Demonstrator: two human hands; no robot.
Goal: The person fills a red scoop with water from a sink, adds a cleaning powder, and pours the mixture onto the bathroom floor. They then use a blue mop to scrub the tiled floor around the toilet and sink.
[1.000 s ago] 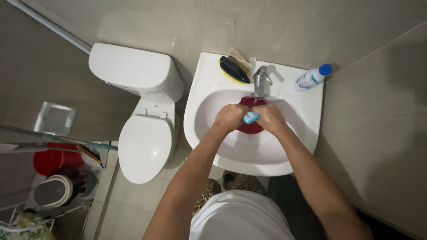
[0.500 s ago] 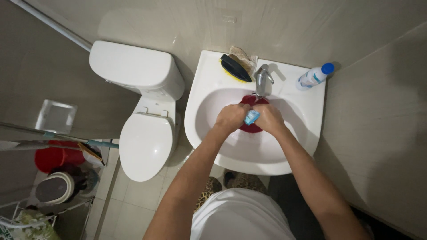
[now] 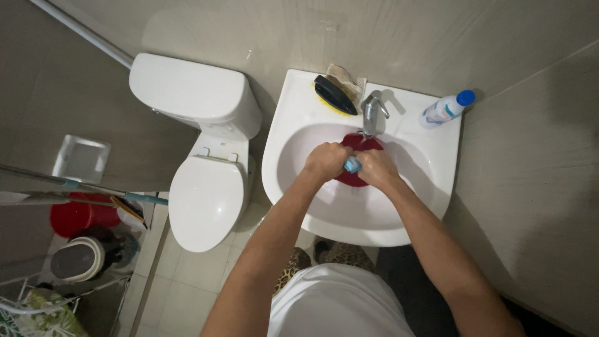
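Both my hands are over the bowl of a white sink (image 3: 293, 125), under the metal tap (image 3: 372, 111). My left hand (image 3: 324, 160) and my right hand (image 3: 375, 168) are closed together around a small light-blue object (image 3: 353, 165); only its end shows between them. Beneath the hands a dark red item (image 3: 353, 178) lies in the basin, mostly hidden.
A black-and-yellow brush (image 3: 334, 95) and a beige cloth (image 3: 348, 81) rest on the sink's back rim; a white bottle with a blue cap (image 3: 447, 108) lies at the right corner. A white toilet (image 3: 206, 150) stands left. A red bucket (image 3: 78, 214) and bin (image 3: 76, 259) sit lower left.
The hands stay clasped over the basin with only slight shifting; the blue object remains between them.
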